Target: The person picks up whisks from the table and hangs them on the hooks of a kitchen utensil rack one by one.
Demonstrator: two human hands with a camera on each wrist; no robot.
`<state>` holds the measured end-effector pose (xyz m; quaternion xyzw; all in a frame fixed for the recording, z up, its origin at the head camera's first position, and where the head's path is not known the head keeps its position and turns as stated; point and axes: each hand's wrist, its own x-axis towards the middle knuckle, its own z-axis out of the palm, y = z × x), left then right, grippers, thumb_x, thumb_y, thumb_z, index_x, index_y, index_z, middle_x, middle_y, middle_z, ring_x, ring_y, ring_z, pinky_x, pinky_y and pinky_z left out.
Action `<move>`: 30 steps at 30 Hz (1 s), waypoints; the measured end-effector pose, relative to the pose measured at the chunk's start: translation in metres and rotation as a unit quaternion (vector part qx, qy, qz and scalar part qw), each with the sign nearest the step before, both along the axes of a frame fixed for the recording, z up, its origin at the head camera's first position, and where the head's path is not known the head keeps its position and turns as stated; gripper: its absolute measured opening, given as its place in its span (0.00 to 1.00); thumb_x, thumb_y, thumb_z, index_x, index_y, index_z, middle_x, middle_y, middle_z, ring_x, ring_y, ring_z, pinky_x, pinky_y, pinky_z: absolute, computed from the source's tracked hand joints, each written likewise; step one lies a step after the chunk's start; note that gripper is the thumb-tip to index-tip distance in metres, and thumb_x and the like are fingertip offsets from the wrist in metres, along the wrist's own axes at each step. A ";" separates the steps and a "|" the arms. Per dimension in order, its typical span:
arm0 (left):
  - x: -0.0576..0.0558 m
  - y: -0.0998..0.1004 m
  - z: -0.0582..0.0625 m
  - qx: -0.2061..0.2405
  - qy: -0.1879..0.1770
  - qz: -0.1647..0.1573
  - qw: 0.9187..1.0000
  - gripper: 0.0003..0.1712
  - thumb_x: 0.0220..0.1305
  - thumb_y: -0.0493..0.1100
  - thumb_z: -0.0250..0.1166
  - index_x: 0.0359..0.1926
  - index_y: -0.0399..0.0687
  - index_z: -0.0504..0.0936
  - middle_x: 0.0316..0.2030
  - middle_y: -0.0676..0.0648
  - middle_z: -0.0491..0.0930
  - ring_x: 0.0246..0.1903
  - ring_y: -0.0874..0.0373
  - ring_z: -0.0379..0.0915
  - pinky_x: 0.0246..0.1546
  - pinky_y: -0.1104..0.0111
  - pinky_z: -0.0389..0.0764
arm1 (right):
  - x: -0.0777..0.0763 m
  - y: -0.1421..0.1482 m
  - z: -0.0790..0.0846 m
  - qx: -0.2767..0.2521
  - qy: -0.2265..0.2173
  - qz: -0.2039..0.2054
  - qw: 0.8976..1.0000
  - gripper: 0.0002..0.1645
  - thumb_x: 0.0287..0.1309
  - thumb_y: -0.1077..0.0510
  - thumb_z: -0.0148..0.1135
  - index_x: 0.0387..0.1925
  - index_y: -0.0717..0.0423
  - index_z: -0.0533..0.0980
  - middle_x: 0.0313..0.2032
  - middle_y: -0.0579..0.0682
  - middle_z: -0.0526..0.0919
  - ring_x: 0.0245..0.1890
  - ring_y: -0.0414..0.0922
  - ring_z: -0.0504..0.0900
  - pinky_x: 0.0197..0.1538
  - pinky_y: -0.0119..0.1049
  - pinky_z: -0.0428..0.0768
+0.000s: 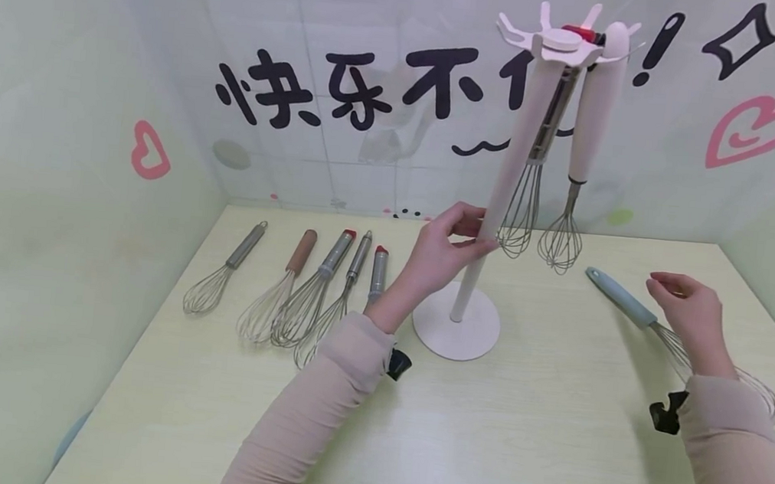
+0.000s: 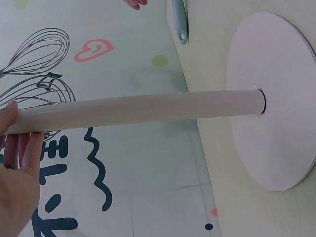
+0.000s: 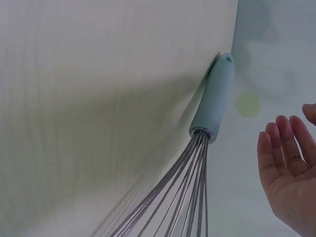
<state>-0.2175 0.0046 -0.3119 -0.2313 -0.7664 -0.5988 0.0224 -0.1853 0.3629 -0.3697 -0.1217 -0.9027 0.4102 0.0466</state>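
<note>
My left hand grips the white pole of a whisk stand, its thumb and fingers around opposite sides in the left wrist view. On the stand's hooked top hang a white-handled whisk and a metal-handled whisk with a red end. A whisk with a light blue handle lies on the right of the table. Above its wires hovers my right hand, which holds nothing. Seen from the right wrist, that hand's fingers are relaxed, apart from the blue handle.
Several whisks lie on the table's left side, among them one with a brown handle and one with a metal handle. The stand's round base rests mid-table. Behind the table hangs a printed backdrop.
</note>
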 end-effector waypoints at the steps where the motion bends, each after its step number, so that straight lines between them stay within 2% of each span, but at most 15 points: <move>1: 0.000 0.000 0.000 -0.001 0.000 -0.001 1.000 0.21 0.59 0.39 0.67 0.54 0.44 0.75 0.46 0.40 0.82 0.48 0.50 0.80 0.46 0.70 0.84 | 0.001 0.001 -0.002 0.001 -0.001 0.000 1.000 0.32 0.65 0.39 0.49 0.58 0.59 0.70 0.24 0.10 0.66 0.31 0.17 0.64 0.34 0.18 0.67; 5: 0.000 0.001 0.001 -0.004 0.001 0.000 1.000 0.21 0.59 0.39 0.67 0.54 0.43 0.75 0.46 0.40 0.82 0.48 0.50 0.80 0.46 0.71 0.84 | 0.004 0.002 -0.007 0.012 -0.006 -0.002 1.000 0.33 0.65 0.40 0.49 0.58 0.61 0.71 0.24 0.09 0.65 0.31 0.15 0.62 0.36 0.20 0.66; 10: 0.001 0.000 0.001 -0.004 -0.002 0.003 1.000 0.21 0.59 0.39 0.67 0.54 0.44 0.75 0.46 0.40 0.82 0.48 0.50 0.79 0.45 0.72 0.84 | 0.004 0.004 -0.011 0.020 -0.028 -0.002 0.999 0.40 0.66 0.39 0.46 0.64 0.67 0.65 0.25 0.10 0.62 0.34 0.18 0.61 0.37 0.23 0.66; 15: 0.001 0.001 0.001 -0.002 -0.001 0.004 1.000 0.21 0.59 0.39 0.67 0.54 0.43 0.75 0.46 0.40 0.82 0.48 0.50 0.79 0.46 0.71 0.84 | 0.003 0.009 -0.019 0.028 -0.038 -0.003 0.999 0.38 0.67 0.40 0.46 0.63 0.67 0.66 0.27 0.14 0.62 0.36 0.23 0.62 0.36 0.22 0.68; 24: 0.001 0.001 0.001 -0.003 -0.002 0.004 1.000 0.21 0.59 0.39 0.67 0.54 0.44 0.75 0.46 0.40 0.82 0.48 0.51 0.80 0.46 0.72 0.83 | 0.006 0.014 -0.028 0.049 -0.043 -0.013 0.998 0.34 0.67 0.45 0.48 0.61 0.69 0.68 0.29 0.18 0.65 0.31 0.18 0.60 0.35 0.21 0.68; 28: 0.001 0.001 0.000 -0.005 -0.001 0.008 1.000 0.21 0.59 0.39 0.67 0.53 0.44 0.75 0.46 0.41 0.82 0.48 0.51 0.80 0.46 0.72 0.83 | 0.006 0.013 -0.029 0.059 -0.040 -0.015 0.997 0.32 0.66 0.48 0.49 0.61 0.69 0.68 0.32 0.24 0.72 0.27 0.14 0.60 0.32 0.19 0.68; 30: 0.001 0.001 0.000 -0.005 -0.001 0.009 1.000 0.21 0.59 0.39 0.67 0.53 0.44 0.75 0.46 0.41 0.82 0.48 0.52 0.80 0.46 0.73 0.83 | 0.005 0.012 -0.029 0.064 -0.036 -0.010 0.997 0.31 0.67 0.50 0.50 0.60 0.71 0.69 0.32 0.26 0.72 0.26 0.13 0.60 0.31 0.18 0.69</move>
